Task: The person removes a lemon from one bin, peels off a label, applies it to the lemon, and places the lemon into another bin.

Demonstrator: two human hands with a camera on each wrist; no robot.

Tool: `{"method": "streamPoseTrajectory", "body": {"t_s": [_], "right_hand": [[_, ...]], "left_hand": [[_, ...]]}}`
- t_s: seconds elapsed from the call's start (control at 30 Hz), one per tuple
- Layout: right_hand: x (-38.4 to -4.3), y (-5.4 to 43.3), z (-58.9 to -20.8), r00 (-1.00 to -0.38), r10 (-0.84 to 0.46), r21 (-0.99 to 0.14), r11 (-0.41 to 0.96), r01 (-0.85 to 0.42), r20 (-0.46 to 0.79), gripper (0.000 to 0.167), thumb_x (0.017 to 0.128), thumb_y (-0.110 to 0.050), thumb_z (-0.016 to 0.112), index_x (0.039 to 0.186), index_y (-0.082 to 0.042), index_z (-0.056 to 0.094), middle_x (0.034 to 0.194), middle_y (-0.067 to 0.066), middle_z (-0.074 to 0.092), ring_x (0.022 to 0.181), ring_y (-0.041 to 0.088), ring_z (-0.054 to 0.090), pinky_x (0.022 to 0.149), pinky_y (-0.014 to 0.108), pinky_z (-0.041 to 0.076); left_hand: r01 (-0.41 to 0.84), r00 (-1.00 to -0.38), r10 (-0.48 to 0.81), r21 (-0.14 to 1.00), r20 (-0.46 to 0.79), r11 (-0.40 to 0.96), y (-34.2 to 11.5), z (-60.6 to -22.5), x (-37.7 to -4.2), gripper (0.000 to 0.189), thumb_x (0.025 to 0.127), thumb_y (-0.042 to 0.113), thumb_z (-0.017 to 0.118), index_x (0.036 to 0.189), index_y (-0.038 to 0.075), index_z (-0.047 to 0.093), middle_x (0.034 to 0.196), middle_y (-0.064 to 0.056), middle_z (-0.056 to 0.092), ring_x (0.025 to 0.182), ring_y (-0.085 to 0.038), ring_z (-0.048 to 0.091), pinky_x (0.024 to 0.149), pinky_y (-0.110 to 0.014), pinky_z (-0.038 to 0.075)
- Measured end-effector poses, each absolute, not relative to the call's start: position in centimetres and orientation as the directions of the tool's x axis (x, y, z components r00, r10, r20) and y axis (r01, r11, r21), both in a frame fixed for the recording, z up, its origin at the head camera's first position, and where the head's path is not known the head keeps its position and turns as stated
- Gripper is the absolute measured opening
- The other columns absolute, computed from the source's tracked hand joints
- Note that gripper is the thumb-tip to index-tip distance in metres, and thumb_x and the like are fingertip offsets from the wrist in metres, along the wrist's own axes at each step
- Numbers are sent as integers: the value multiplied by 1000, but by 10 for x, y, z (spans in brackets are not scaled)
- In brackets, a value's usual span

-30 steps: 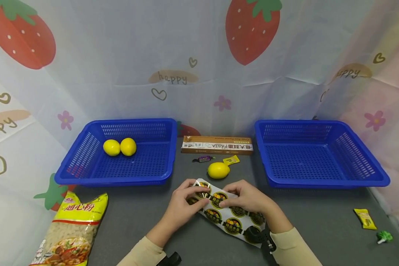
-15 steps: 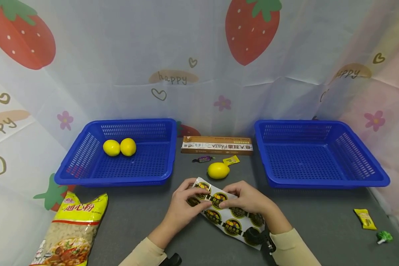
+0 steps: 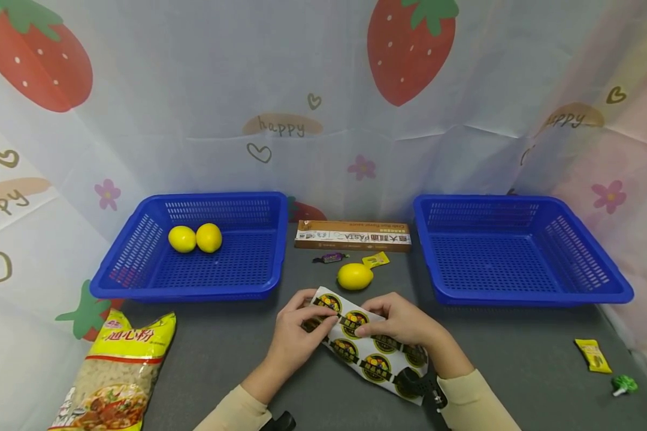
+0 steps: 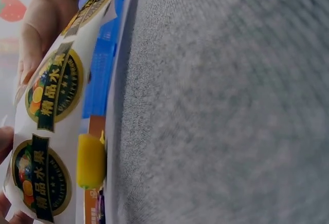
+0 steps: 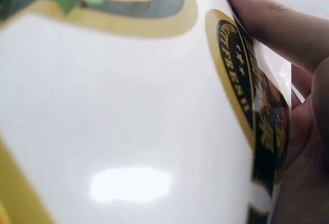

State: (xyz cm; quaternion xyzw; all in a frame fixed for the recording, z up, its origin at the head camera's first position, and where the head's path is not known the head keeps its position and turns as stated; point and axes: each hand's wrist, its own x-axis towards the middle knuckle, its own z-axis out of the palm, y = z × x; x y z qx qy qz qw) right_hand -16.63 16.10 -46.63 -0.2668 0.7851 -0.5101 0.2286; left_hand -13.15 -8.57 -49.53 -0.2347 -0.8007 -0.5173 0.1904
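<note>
A white sheet of round fruit stickers (image 3: 376, 366), printed in black and gold, slants across the front middle of the head view. My left hand (image 3: 293, 335) grips its upper left corner, fingers behind the sheet and thumb close to the index fingertip at the front. My right hand (image 3: 407, 323) pinches the upper edge, thumb on the printed face. In the left wrist view, the sticker sheet (image 4: 77, 131) stands side-on with fingertips at its left edge. The right wrist view shows the sheet (image 5: 128, 100) bending toward the right thumb (image 5: 277, 23).
A lemon (image 3: 354, 276), a yellow candy packet (image 3: 375, 259), a purple-wrapped candy (image 3: 331, 258) and a pasta box (image 3: 353, 235) lie beyond the sheet. Blue baskets stand left (image 3: 189, 294) and right (image 3: 534, 296); two lemons (image 3: 196, 238) sit in the left one. A noodle bag (image 3: 113, 371) lies front left.
My left thumb has shifted slightly up toward the index finger at the sheet's corner, which has risen a little. The right hand keeps its place on the upper edge.
</note>
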Motion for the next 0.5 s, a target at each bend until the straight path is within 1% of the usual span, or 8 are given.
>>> {"method": "streamPoseTrajectory", "body": {"t_s": [0.13,0.23,0.33,0.4,0.5], "right_hand": [[-166,160,-467,-760,-643,-925,341,-168,-99,12,91,-26,76,100,-17,76,79,-1,68,64,7,52,60,23,49],[-168,161,-469,-763,-639,-924,343,-167,-99,12,92,-26,76,99,-16,75,79,-1,68,63,7,52,60,23,49],[-168,160,-470,-760,-643,-924,341,-175,-93,11,92,-26,76,98,-16,75,77,-1,66,61,7,51,59,23,48],[-169,160,-470,-756,-648,-924,337,-180,-89,11,92,-26,75,98,-16,75,75,-1,65,60,7,49,58,23,47],[-169,161,-472,-751,-655,-926,330,-182,-86,12,92,-26,75,99,-17,75,77,-1,67,61,6,50,59,23,48]], "left_hand": [[575,-814,204,707,543,412,-85,-493,-132,4,89,16,79,93,16,77,122,-5,63,93,-12,64,75,-26,56],[562,-823,221,693,523,452,-84,-492,-132,2,93,15,74,93,15,72,127,-8,59,103,-16,63,82,-31,56],[556,-828,233,692,510,460,-84,-491,-131,3,94,14,73,93,15,70,130,-10,58,118,-24,61,93,-39,55],[542,-839,242,718,487,437,-85,-491,-131,7,92,15,76,97,16,71,132,-9,58,123,-26,59,98,-41,53],[477,-877,244,809,414,343,-89,-489,-131,20,87,16,81,105,18,74,130,-5,59,119,-20,59,93,-34,55]]}}
